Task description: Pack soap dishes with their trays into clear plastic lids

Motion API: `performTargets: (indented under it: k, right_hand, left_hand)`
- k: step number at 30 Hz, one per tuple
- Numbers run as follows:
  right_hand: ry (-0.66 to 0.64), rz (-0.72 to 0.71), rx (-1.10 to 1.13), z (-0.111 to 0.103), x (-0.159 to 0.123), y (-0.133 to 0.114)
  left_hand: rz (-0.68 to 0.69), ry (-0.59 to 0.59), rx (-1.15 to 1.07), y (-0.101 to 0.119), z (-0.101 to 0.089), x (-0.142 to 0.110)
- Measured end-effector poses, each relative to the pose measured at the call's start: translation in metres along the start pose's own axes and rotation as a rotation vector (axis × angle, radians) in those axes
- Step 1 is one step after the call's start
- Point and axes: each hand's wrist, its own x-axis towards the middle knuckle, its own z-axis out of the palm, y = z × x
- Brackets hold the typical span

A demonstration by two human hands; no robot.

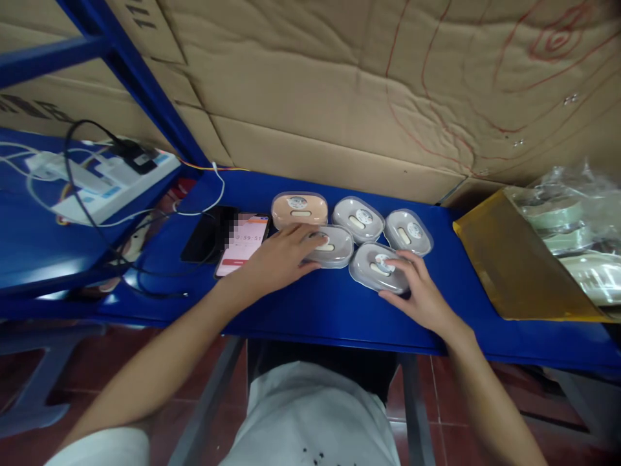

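Observation:
Several oval plastic boxes with clear lids and round stickers lie close together on the blue table. My left hand (286, 255) is on a grey oval box (339, 248), its fingers over the lid and the thumb by the near edge. My right hand (423, 294) holds another grey oval box (371, 270), a finger at its sticker and the thumb at the near right side. Behind them sit a peach oval box (284, 210), a third grey box (352, 226) and a grey box at the right (416, 243).
Left of the boxes lies a phone (247, 243) with a lit timer screen, beside a black device (201, 239). A power strip (150, 173) with cables is farther left. At right, an open carton (490, 259) holds bagged green boxes (557, 220). Cardboard (310, 84) stands behind the table.

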Motion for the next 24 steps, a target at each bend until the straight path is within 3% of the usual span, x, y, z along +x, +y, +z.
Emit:
performTargets:
  k: [5, 8, 11, 17, 21, 24]
  right_hand:
    - [-0.195, -0.079, -0.052, -0.027, 0.048, 0.010]
    - [-0.234, -0.120, -0.055, -0.031, 0.072, 0.016]
    - [-0.139, -0.159, -0.032, -0.023, 0.084, 0.024]
    - [0.139, -0.163, -0.031, -0.014, 0.082, 0.043]
    - [0.299, -0.099, -0.071, -0.014, 0.082, 0.050]
    - [0.380, -0.032, -0.107, -0.011, 0.083, 0.057]
  left_hand:
    - [0.043, -0.222, 0.100, -0.007, -0.018, 0.041]
    - [0.043, -0.249, 0.149, -0.009, -0.018, 0.052]
    - [0.064, -0.175, 0.133, -0.015, -0.010, 0.049]
    - [0.140, 0.039, 0.135, -0.029, -0.003, 0.041]
    - [-0.047, 0.212, 0.172, -0.038, -0.005, 0.045]
    - [-0.201, 0.243, 0.171, -0.049, -0.002, 0.048]
